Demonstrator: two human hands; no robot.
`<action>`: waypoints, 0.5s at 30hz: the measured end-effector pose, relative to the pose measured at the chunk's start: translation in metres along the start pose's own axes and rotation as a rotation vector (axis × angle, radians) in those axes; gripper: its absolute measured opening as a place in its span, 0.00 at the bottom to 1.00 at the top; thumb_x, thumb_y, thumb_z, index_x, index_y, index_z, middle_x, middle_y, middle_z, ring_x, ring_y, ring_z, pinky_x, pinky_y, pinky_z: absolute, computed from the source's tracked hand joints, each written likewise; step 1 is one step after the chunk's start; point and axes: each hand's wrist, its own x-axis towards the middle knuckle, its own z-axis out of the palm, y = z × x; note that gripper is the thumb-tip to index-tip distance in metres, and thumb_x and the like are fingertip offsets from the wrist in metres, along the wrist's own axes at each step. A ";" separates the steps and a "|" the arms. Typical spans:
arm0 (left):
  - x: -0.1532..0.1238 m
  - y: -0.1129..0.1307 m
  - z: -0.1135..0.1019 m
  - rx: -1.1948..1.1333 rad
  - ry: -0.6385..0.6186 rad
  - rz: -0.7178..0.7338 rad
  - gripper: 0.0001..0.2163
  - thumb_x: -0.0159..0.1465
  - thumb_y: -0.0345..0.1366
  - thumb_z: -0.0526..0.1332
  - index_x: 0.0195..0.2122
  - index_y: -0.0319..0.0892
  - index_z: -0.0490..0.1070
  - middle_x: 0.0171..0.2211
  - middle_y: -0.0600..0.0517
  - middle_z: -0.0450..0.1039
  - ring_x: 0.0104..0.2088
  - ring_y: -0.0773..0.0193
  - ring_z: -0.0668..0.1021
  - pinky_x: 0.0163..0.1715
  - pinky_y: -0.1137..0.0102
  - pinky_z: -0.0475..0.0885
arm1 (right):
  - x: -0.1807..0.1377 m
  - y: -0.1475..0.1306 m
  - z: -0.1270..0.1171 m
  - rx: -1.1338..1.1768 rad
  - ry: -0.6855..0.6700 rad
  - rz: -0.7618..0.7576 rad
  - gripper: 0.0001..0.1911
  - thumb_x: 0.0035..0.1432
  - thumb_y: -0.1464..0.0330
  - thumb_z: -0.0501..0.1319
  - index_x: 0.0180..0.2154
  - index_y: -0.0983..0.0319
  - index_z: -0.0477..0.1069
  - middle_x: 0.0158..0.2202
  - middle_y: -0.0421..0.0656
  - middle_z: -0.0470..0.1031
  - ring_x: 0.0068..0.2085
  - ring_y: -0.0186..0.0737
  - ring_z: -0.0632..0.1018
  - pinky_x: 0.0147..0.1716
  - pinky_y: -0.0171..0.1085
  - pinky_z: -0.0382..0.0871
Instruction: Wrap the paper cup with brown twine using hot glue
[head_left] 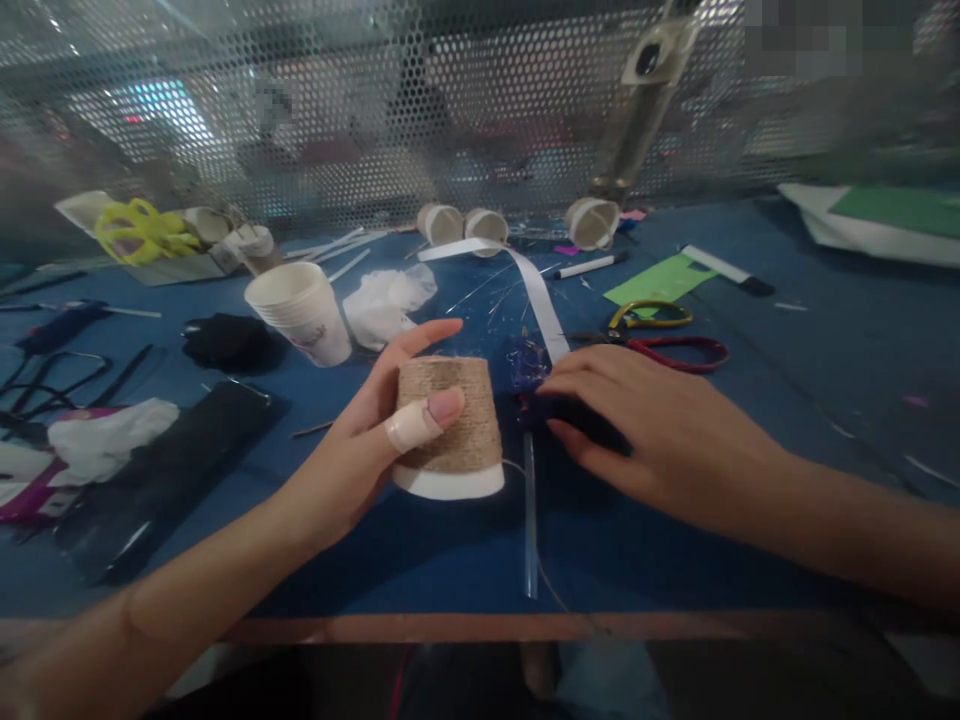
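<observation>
My left hand [375, 430] grips an upside-down paper cup [450, 425] wound with brown twine. Its thumb, with a bandage round it, presses the twine, and the index finger stretches past the cup's far end. A white band stays bare near the rim, and a loose strand trails from there toward the table edge. On the right, my right hand [622, 420] has its fingers closed on a blue glue gun [529, 385], partly hidden under the palm. A see-through glue stick [531, 520] sticks out of it toward me.
Stacked paper cups [300, 310] and a crumpled white plastic bag [394, 300] stand left. Pliers [667, 345], a green sheet [656, 280] and a marker [589, 266] lie right. Several twine-wrapped cups [486, 228] line the perforated metal screen [480, 110]. Yellow scissors [142, 230] rest in a box.
</observation>
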 end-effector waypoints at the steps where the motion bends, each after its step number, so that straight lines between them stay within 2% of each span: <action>1: 0.000 0.002 -0.001 -0.012 0.008 0.009 0.26 0.65 0.45 0.75 0.65 0.59 0.76 0.50 0.51 0.81 0.51 0.49 0.84 0.44 0.63 0.83 | 0.001 0.005 0.001 -0.055 -0.029 0.026 0.16 0.72 0.64 0.59 0.52 0.67 0.77 0.52 0.59 0.83 0.51 0.60 0.84 0.47 0.51 0.78; 5: 0.000 0.004 -0.006 -0.076 0.012 0.006 0.23 0.67 0.43 0.73 0.63 0.55 0.79 0.57 0.47 0.81 0.54 0.45 0.83 0.50 0.56 0.84 | 0.003 0.015 0.004 -0.121 -0.158 0.091 0.15 0.65 0.65 0.61 0.50 0.64 0.76 0.50 0.57 0.82 0.48 0.61 0.83 0.46 0.53 0.77; 8: -0.001 0.003 -0.006 -0.143 -0.021 -0.015 0.22 0.67 0.45 0.72 0.62 0.52 0.80 0.60 0.45 0.80 0.52 0.44 0.84 0.48 0.53 0.84 | 0.003 0.013 0.004 -0.083 -0.202 0.144 0.14 0.63 0.67 0.60 0.50 0.64 0.74 0.47 0.55 0.82 0.44 0.57 0.84 0.38 0.48 0.75; 11: -0.002 0.004 -0.002 -0.211 -0.063 -0.040 0.22 0.67 0.46 0.72 0.61 0.50 0.78 0.56 0.44 0.82 0.47 0.45 0.87 0.43 0.54 0.85 | 0.004 0.012 0.004 -0.014 -0.219 0.242 0.18 0.57 0.69 0.62 0.51 0.63 0.72 0.48 0.54 0.80 0.39 0.53 0.83 0.30 0.44 0.70; 15: -0.004 0.006 0.001 -0.212 -0.054 -0.003 0.21 0.65 0.49 0.74 0.55 0.45 0.78 0.48 0.45 0.83 0.42 0.49 0.87 0.41 0.59 0.84 | 0.006 0.014 0.002 0.056 -0.135 0.356 0.19 0.55 0.67 0.61 0.50 0.61 0.70 0.51 0.54 0.77 0.36 0.52 0.80 0.31 0.45 0.66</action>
